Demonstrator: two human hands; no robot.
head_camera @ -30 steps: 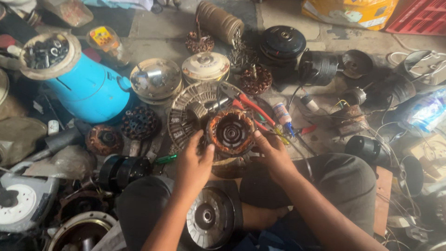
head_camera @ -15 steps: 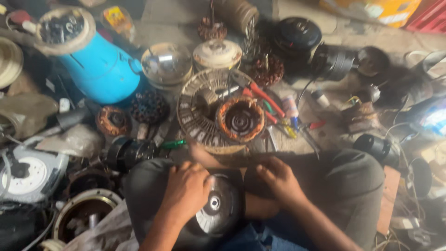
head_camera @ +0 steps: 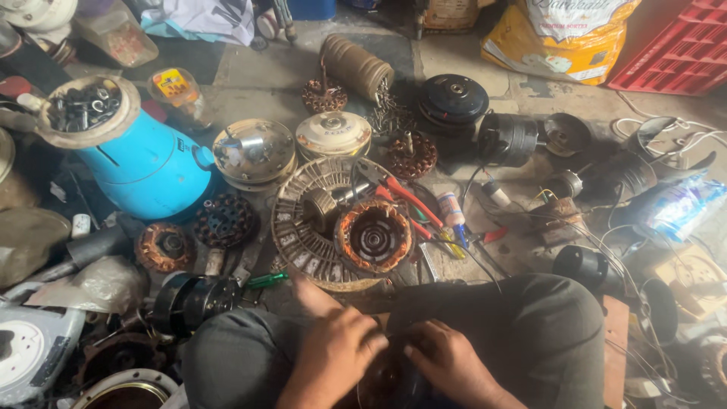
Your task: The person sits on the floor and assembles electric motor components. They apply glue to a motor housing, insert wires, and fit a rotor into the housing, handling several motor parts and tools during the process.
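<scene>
My left hand [head_camera: 341, 350] and my right hand [head_camera: 447, 363] are down in my lap between my knees, fingers curled and meeting over a dark round motor part [head_camera: 385, 380], which they mostly hide. On the floor just beyond my knees, a copper-wound stator [head_camera: 373, 236] rests on a round slotted metal plate [head_camera: 291, 227], with neither hand on it. Red-handled pliers [head_camera: 409, 198] lie across the plate's right side.
A blue container [head_camera: 144, 170] holding small dark parts stands at the left. Motor covers [head_camera: 332, 133], rotors, a black motor [head_camera: 454, 98], a green screwdriver [head_camera: 265, 280] and loose wires crowd the floor. A red crate [head_camera: 674, 45] and a yellow sack [head_camera: 560, 30] are at the back right.
Both hands let go of the copper stator, left it on the slotted plate, and drew back into my lap onto the round motor part.
</scene>
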